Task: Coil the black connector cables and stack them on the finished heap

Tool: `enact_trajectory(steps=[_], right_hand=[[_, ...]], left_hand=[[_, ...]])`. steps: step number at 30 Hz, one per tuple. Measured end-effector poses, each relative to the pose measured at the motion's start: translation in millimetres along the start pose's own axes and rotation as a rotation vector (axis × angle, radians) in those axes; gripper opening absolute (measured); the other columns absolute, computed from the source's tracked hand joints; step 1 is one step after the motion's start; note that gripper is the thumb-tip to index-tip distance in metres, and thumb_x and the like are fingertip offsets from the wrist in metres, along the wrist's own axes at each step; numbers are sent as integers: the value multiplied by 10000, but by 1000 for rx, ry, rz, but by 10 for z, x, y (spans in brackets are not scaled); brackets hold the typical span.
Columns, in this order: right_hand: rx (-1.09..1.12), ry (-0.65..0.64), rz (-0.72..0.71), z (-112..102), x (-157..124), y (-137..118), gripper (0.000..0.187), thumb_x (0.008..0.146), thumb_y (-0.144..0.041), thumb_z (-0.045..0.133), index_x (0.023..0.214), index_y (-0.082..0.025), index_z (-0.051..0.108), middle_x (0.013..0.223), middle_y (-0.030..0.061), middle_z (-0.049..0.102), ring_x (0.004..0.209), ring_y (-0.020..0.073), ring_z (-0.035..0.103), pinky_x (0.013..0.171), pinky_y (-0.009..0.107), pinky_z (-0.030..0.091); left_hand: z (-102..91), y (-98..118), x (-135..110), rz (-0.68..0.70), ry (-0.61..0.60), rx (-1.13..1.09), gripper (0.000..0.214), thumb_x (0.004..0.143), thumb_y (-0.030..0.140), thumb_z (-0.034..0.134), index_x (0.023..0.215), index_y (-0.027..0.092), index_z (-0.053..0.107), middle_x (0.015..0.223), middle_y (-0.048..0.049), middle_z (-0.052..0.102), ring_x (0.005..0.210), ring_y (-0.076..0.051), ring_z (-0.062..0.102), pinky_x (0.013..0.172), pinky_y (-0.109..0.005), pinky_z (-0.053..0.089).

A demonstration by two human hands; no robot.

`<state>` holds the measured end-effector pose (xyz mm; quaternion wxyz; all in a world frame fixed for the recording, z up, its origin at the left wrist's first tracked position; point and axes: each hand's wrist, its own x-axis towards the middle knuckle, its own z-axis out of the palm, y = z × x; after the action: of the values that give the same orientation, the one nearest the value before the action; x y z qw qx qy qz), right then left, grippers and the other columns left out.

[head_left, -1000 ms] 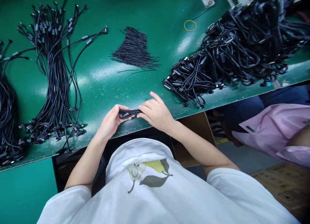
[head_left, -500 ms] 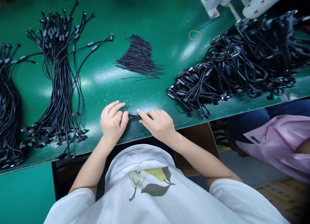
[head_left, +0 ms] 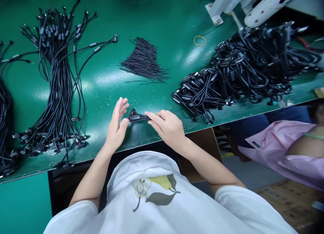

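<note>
My right hand (head_left: 167,126) pinches a short folded black cable (head_left: 136,117) near the front edge of the green table (head_left: 162,18). The cable's connector end sticks out to the left. My left hand (head_left: 116,125) stands just left of that end, fingers stretched and apart, holding nothing, its thumb close to the connector.
A bundle of straight black cables (head_left: 59,88) lies at the left. A small heap of thin black ties (head_left: 144,61) sits in the middle. A big pile of coiled cables (head_left: 243,72) fills the right, with a rubber band (head_left: 199,41) behind it. A person in pink (head_left: 283,149) sits at the right.
My left hand has let go of the folded cable and spread its fingers. My right hand keeps its hold on the cable.
</note>
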<state>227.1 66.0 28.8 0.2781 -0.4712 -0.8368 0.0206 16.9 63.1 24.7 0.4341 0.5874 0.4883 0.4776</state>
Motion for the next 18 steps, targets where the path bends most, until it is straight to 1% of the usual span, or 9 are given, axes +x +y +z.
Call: enact_trajectory(steps=[2, 3, 5, 8, 10, 13, 15, 17, 18], right_hand=[[38, -47, 29, -26, -2, -11, 330, 1005, -340, 433, 1184, -205, 675, 784, 33, 619, 724, 141, 516, 687, 267, 378], [50, -68, 43, -34, -5, -17, 344, 1010, -350, 416, 1185, -207, 676, 789, 34, 621, 729, 141, 524, 693, 264, 386], [74, -101, 69, -34, -13, -32, 363, 1013, -365, 397, 1182, -209, 679, 793, 36, 623, 737, 141, 536, 701, 261, 399], [107, -114, 91, -2, -40, -68, 362, 1009, -370, 405, 1178, -207, 681, 801, 37, 624, 754, 146, 548, 709, 265, 413], [96, -102, 89, 5, -64, -72, 354, 1003, -366, 420, 1170, -199, 684, 804, 37, 625, 757, 149, 551, 712, 266, 417], [-20, -67, 72, -87, -85, 75, 347, 999, -361, 430, 1166, -194, 684, 805, 38, 633, 747, 157, 549, 712, 276, 413], [-163, 2, 117, -236, -81, 330, 355, 999, -365, 422, 1170, -189, 678, 837, 51, 651, 765, 172, 552, 735, 297, 407], [-332, 124, 249, -428, -64, 688, 374, 1004, -371, 399, 1185, -180, 665, 933, 80, 664, 839, 196, 562, 805, 329, 401], [-405, 191, 330, -521, -51, 884, 384, 1006, -372, 386, 1191, -175, 659, 991, 96, 659, 888, 209, 562, 842, 347, 394]], left_hand=[[-8, 8, 9, -34, -106, -111, 495, 887, 394, 623, 1363, 292, 535, 1356, -90, 584, 1234, -244, 566, 1076, -390, 411], [-12, 13, 12, -49, -126, -137, 451, 868, 355, 657, 1308, 283, 592, 1284, -82, 629, 1197, -237, 593, 1061, -381, 433], [-15, 21, 15, -71, -103, -147, 390, 837, 304, 696, 1224, 266, 660, 1184, -68, 668, 1124, -220, 635, 1030, -367, 472], [-5, 14, 20, -114, -99, -131, 409, 812, 284, 717, 1217, 256, 666, 1129, -61, 675, 1097, -220, 649, 1007, -372, 499], [-6, -5, 16, -130, -147, -99, 447, 823, 296, 700, 1263, 253, 635, 1154, -67, 670, 1130, -228, 635, 1019, -381, 494], [-87, -44, -30, -110, -190, 45, 539, 880, 340, 622, 1399, 263, 503, 1338, -93, 592, 1220, -250, 583, 1051, -414, 472], [-239, -75, -91, -54, -107, 288, 572, 911, 353, 571, 1457, 276, 421, 1420, -103, 531, 1262, -274, 548, 1074, -463, 445], [-467, -114, -166, 21, 88, 661, 561, 896, 348, 594, 1437, 292, 457, 1417, -98, 536, 1311, -318, 490, 1134, -536, 353], [-599, -133, -208, 37, 171, 787, 574, 895, 341, 591, 1448, 319, 437, 1441, -84, 516, 1340, -338, 455, 1144, -568, 325]])
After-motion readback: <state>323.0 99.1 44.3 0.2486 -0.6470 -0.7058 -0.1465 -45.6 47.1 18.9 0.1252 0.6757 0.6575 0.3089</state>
